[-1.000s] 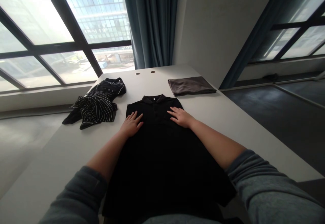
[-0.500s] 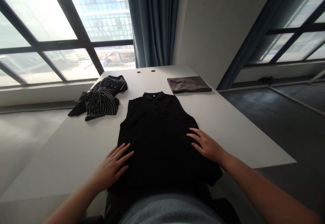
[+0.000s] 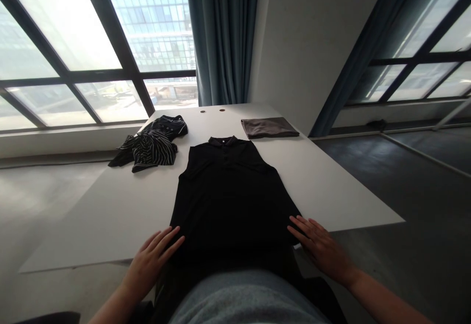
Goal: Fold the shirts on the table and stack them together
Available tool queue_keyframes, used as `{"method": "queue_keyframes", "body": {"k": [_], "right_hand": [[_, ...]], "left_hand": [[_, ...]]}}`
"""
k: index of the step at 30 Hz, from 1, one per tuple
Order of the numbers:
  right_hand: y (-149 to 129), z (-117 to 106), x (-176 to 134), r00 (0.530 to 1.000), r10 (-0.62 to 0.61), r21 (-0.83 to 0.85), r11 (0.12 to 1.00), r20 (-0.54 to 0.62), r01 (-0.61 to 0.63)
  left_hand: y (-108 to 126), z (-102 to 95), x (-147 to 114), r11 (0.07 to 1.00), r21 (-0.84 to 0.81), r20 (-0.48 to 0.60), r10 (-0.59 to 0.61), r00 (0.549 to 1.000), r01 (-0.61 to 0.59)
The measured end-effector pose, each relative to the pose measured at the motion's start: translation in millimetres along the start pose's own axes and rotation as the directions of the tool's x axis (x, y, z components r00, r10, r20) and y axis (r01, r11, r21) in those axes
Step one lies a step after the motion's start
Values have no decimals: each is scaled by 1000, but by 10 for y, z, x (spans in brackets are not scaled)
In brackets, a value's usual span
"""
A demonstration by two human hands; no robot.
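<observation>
A black polo shirt (image 3: pixel 230 191) lies spread flat, collar away from me, its lower edge near my body. The sleeves do not show. My left hand (image 3: pixel 154 255) rests with fingers stretched out on the shirt's lower left edge. On the lower right edge, my right hand (image 3: pixel 318 243) lies with its fingers extended and slightly apart. Neither hand grips the cloth.
The shirt is on a white table (image 3: pixel 331 186). Black-and-white striped clothing (image 3: pixel 150 147) sits crumpled at the back left. A folded grey-brown cloth (image 3: pixel 270 128) lies at the back right. Behind the table hangs a blue curtain (image 3: pixel 222 39).
Both hands have slid toward me along the shirt's sides, down to its lower edge. The right hand has also moved a little outward. The view has tilted up slightly.
</observation>
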State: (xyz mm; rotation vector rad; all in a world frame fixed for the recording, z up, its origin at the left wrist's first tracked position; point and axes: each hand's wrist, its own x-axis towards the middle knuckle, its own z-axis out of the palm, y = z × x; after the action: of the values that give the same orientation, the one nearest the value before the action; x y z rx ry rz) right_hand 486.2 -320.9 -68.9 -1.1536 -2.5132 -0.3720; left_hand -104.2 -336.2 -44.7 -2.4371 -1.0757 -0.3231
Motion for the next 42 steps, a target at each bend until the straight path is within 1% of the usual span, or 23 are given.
{"method": "queue_keyframes", "body": {"k": [3,7,10,13,17,21,25,28,29,31,33,35,36,38,40,42], "right_hand": [[48,40,-42,1000,-16,-35,999,-18,16],[76,116,-68,998,0,-36,999,-64,-2],[104,172,-101,997,9,11,1000,-81,-8],[139,179,-128,996,13,91,996,-86,-5],[159,89,-121,995,1,150,989,-95,13],[153,-26,-88,995,-33,171,984,-94,49],[154,-113,-89,998,-13,203,979,-67,26],[174,-175,-91,999,14,267,964,-44,-2],[186,-191,-78,998,41,289,957,-41,-27],[226,-205,-12,991,125,318,942,-46,-104],[291,-188,116,973,223,329,924,-55,-193],[381,-143,297,952,301,332,905,-51,-268],[434,-113,400,944,327,333,895,-41,-296],[542,-42,608,934,358,339,879,-7,-334],[641,34,790,933,360,344,873,21,-345],[717,113,918,938,344,335,880,37,-336]], "left_hand": [[15,24,-11,999,-38,-30,-29,999,28],[74,3,-24,991,-116,-16,-70,997,68],[102,-27,-79,982,-183,-1,-57,998,55],[103,-54,-154,975,-222,-14,-30,999,26],[89,-120,-206,974,-226,-23,-15,1000,10],[90,-208,-197,964,-256,-33,-77,997,66],[82,-293,-188,948,-299,20,-104,994,105],[57,-345,-145,922,-361,56,-127,990,139],[46,-354,-111,909,-381,71,-153,986,168],[13,-349,-5,877,-398,111,-245,963,269],[-38,-314,155,838,-380,159,-359,920,392],[-114,-254,357,805,-345,195,-441,876,482],[-163,-218,466,798,-327,204,-463,863,506],[-275,-139,680,800,-294,207,-481,852,524],[-397,-57,862,810,-281,222,-467,856,515],[-513,27,988,815,-287,260,-440,859,504]]}}
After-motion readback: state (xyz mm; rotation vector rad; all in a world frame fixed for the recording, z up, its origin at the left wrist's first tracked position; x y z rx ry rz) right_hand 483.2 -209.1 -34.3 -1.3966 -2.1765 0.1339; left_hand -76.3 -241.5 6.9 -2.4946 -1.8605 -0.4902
